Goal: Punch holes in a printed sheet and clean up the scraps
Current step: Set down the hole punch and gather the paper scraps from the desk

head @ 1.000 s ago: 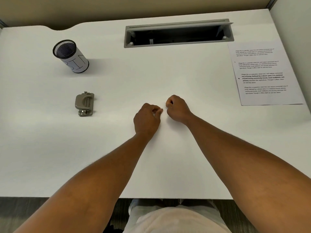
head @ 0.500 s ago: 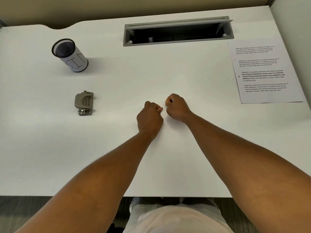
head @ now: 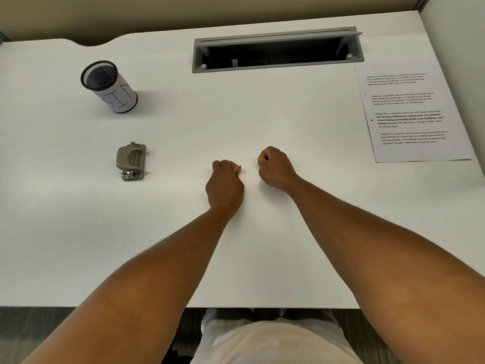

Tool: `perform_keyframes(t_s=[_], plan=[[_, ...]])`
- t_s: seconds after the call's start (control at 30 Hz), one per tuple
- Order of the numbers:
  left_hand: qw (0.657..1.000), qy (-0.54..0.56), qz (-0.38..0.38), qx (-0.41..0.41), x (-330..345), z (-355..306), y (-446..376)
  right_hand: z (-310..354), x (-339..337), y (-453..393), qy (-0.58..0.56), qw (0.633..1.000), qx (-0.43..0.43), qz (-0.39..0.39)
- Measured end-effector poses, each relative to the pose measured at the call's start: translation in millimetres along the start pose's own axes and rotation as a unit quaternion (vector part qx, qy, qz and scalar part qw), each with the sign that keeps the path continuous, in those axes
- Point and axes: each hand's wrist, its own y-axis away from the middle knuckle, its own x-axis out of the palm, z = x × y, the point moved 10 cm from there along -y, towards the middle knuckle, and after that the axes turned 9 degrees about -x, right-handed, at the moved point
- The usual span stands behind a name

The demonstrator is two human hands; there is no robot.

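The printed sheet [head: 409, 114] lies flat at the desk's right edge, with two small punched holes along its left margin. A grey metal hole punch [head: 131, 161] rests on the left side of the desk. Behind it stands a black mesh cup [head: 110, 88] wrapped in paper marked "BIN". My left hand [head: 225, 185] and my right hand [head: 275, 168] rest mid-desk as loose fists, fingertips pinched against thumbs. A tiny white scrap [head: 244, 171] lies on the desk between them, just off my left fingertips. Anything pinched inside either hand is too small to see.
The white desk [head: 183, 258] has a grey open cable tray [head: 278, 49] sunk into its far middle. A partition wall runs along the right side. My lap shows below the desk's front edge.
My two fists have drawn slightly apart, the left one sliding a little left. A small scrap now shows in the gap between them. Punch, cup and sheet stay put.
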Motion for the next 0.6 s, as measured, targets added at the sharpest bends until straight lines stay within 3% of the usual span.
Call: perform_keyframes(t_s=[0.23, 0.6], plan=[[0.999, 0.030, -0.002, -0.032, -11, 16, -12, 2, 3, 0, 0.008, 1.000, 0.009, -0.007], [0.996, 0.052, 0.031, 0.069, -2, -1, 0, 5, 4, 2, 0.011, 1.000, -0.011, -0.018]])
